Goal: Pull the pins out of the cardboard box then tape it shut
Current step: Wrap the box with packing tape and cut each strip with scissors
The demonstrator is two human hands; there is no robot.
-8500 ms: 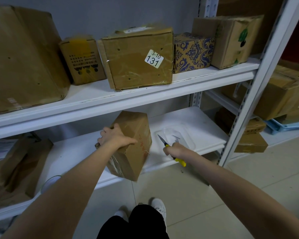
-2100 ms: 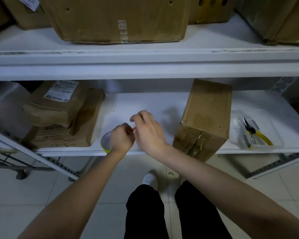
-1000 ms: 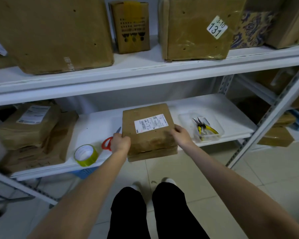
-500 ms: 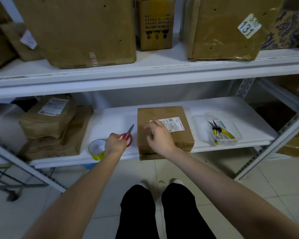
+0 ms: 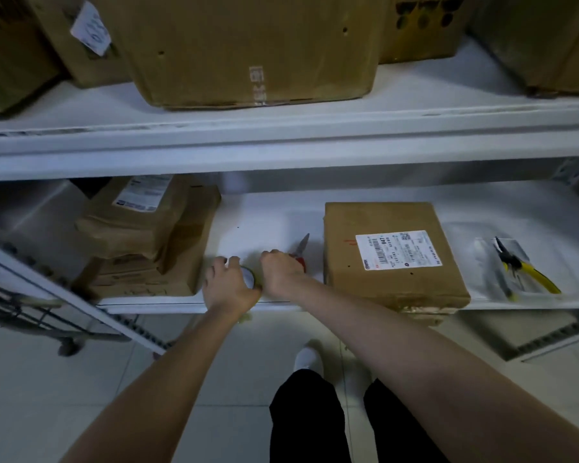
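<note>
Cardboard box (image 5: pixel 391 252) flat; left hand (image 5: pixel 229 290), right hand (image 5: pixel 281 274) curled over tape roll (image 5: pixel 248 276)

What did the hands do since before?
The right hand let go of the yellow-handled pliers, which now lie in the clear plastic tray. The brown cardboard box with the white label went from standing on edge to lying flat, and both hands left it. The left hand now holds the yellowish tape roll, the right touching it. The red-handled scissors stayed on the white shelf.
</note>
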